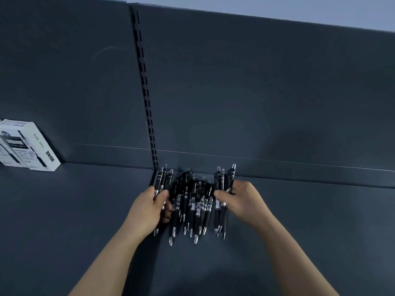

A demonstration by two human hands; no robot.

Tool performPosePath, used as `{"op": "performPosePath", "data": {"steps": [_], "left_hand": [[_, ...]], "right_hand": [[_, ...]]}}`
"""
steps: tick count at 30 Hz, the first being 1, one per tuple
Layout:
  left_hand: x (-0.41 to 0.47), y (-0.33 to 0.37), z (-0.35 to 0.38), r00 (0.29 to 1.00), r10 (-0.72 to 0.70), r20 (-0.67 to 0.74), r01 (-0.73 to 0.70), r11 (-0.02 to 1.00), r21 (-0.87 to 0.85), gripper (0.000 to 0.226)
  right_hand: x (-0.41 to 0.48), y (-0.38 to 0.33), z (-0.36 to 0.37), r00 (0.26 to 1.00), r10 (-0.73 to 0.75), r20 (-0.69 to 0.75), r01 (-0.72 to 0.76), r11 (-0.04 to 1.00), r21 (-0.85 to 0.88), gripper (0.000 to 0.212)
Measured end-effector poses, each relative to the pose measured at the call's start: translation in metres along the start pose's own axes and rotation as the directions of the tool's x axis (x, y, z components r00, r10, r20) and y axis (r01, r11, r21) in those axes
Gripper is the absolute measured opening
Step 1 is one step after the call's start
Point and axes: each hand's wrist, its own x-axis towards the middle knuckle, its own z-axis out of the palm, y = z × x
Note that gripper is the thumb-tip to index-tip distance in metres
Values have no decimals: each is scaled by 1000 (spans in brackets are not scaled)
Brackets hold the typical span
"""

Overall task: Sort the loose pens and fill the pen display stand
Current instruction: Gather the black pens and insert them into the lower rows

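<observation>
A pile of black click pens (193,204) with silver tips lies on the dark shelf (85,210), against the back panel, tips pointing toward me. My left hand (149,208) grips a small bunch of black pens (162,180) at the pile's left side. My right hand (241,199) holds another small bunch of pens (224,180) at the pile's right side, thumb across the barrels. No pen display stand is in view.
A white pen box (27,146) with black print lies at the far left of the shelf against the back wall. A slotted upright rail (147,99) runs up the dark back panel (256,92) just behind the pile.
</observation>
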Motion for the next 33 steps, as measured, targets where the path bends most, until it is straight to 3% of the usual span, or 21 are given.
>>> {"op": "performPosePath", "data": {"steps": [6,11,20,26,29,33], "left_hand": [[-26,9,-33,992,97,-81,-104,991,-85,16],[-49,-4,-89,967,125,-221,-124,992,16,18],[-108,-67,-242,921,79,-383,-90,996,-11,21],[-151,-127,-367,874,50,-483,-33,999,44,39],[-164,-143,-418,861,23,-509,-3,999,40,37],[-165,-164,-470,873,-18,-487,-18,997,-70,32]], "right_hand": [[-14,-61,9,983,-184,16,184,983,1,37],[-18,-100,60,967,-218,130,200,969,143,35],[-44,-193,216,899,-293,325,245,952,182,32],[-78,-266,340,854,-340,395,276,938,211,27],[-96,-298,389,823,-357,441,283,932,225,16],[-102,-333,443,800,-360,481,275,931,239,20]]}}
